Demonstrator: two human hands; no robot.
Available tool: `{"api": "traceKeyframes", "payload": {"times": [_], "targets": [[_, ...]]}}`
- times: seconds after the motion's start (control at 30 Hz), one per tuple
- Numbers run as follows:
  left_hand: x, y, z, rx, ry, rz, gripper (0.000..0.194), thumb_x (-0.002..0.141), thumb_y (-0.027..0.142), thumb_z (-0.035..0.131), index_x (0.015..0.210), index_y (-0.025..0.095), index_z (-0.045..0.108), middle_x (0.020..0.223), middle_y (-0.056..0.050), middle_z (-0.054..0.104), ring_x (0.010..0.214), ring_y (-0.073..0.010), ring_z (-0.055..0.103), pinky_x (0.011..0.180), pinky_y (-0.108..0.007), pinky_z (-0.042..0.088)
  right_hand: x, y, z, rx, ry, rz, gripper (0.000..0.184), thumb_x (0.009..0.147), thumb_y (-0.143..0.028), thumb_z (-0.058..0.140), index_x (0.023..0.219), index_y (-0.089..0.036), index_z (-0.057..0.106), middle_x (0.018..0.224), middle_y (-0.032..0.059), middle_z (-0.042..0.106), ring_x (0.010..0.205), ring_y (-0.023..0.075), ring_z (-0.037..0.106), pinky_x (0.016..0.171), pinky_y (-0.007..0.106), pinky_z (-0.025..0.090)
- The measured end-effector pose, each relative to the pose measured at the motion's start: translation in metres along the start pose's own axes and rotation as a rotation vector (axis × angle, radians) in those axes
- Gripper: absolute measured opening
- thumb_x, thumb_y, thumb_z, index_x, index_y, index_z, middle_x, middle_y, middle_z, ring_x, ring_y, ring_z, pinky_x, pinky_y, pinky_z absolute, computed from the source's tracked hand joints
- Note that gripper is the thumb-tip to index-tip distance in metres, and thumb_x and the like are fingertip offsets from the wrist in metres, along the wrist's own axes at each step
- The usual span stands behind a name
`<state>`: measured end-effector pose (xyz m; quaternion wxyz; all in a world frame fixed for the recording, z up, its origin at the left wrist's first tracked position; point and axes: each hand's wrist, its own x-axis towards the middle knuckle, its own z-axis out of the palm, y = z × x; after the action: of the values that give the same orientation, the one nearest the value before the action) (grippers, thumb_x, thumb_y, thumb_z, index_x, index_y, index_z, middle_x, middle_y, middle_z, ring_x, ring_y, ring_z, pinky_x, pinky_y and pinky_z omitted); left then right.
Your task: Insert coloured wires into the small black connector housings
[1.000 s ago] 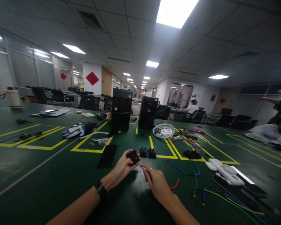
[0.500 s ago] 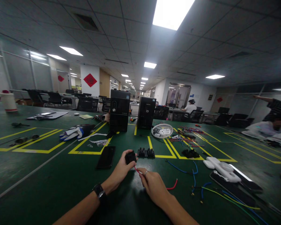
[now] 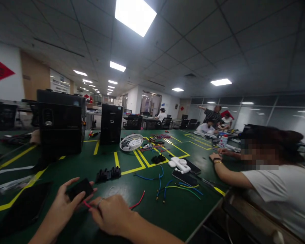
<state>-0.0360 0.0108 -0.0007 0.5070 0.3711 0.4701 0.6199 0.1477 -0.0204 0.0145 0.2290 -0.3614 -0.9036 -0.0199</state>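
A small black block (image 3: 79, 189) is gripped in my left hand (image 3: 66, 203), between the thumb and the fingers. My right hand (image 3: 112, 213) pinches a red wire (image 3: 87, 204) whose near end meets the block; whether it sits inside cannot be made out. The wire's other end (image 3: 139, 200) sticks out beyond my right hand. Just past my hands, a row of similar black blocks (image 3: 108, 174) stands on the green table (image 3: 127, 184). To the left of my left hand lies a dark flat phone (image 3: 22, 206).
Two black computer towers (image 3: 61, 125) (image 3: 111, 123) stand ahead. A white basket (image 3: 131, 142), bundled wires (image 3: 160, 141), loose blue wires (image 3: 159, 184) and white devices (image 3: 180, 165) lie to the right. A person in a white shirt (image 3: 271, 183) sits at the right edge.
The view has swung to the right, so the towers and phone appear further left and the seated person at the right shows. Both hands keep hold of the block and the wire.
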Motion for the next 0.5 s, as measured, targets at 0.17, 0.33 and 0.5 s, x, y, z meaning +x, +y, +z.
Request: {"api": "traceKeyframes", "payload": {"times": [0.17, 0.33, 0.5], "targets": [[0.001, -0.005, -0.009, 0.016, 0.135, 0.162, 0.055, 0.071, 0.063, 0.061, 0.116, 0.032, 0.052, 0.083, 0.004, 0.068, 0.065, -0.0176, 0.066, 0.061, -0.028, 0.056, -0.001, -0.003, 0.007, -0.019, -0.037, -0.016, 0.033, 0.098, -0.037, 0.031, 0.115, -0.022, 0.056, 0.094, 0.0034, 0.073, 0.073, 0.0189, 0.069, 0.063, 0.027, 0.051], [-0.003, -0.002, -0.002, 0.27, 0.228, 0.16, 0.038, 0.084, 0.06, 0.042, 0.097, 0.028, 0.056, 0.075, 0.004, 0.066, 0.065, -0.0178, 0.064, 0.06, -0.028, 0.052, 0.013, -0.001, -0.011, -0.043, -0.097, -0.03, 0.031, 0.098, -0.034, 0.034, 0.102, -0.021, 0.061, 0.095, 0.0018, 0.073, 0.074, 0.0174, 0.07, 0.064, 0.025, 0.051], [-0.009, 0.015, -0.002, 0.221, 0.414, 0.164, 0.022, 0.087, 0.046, 0.042, 0.091, 0.027, 0.052, 0.066, 0.006, 0.057, 0.058, -0.018, 0.056, 0.059, -0.032, 0.049, 0.03, -0.008, -0.034, 0.014, 0.033, -0.038, 0.031, 0.099, -0.032, 0.034, 0.097, -0.021, 0.063, 0.097, 0.0, 0.072, 0.083, 0.0148, 0.069, 0.074, 0.022, 0.049]]}}
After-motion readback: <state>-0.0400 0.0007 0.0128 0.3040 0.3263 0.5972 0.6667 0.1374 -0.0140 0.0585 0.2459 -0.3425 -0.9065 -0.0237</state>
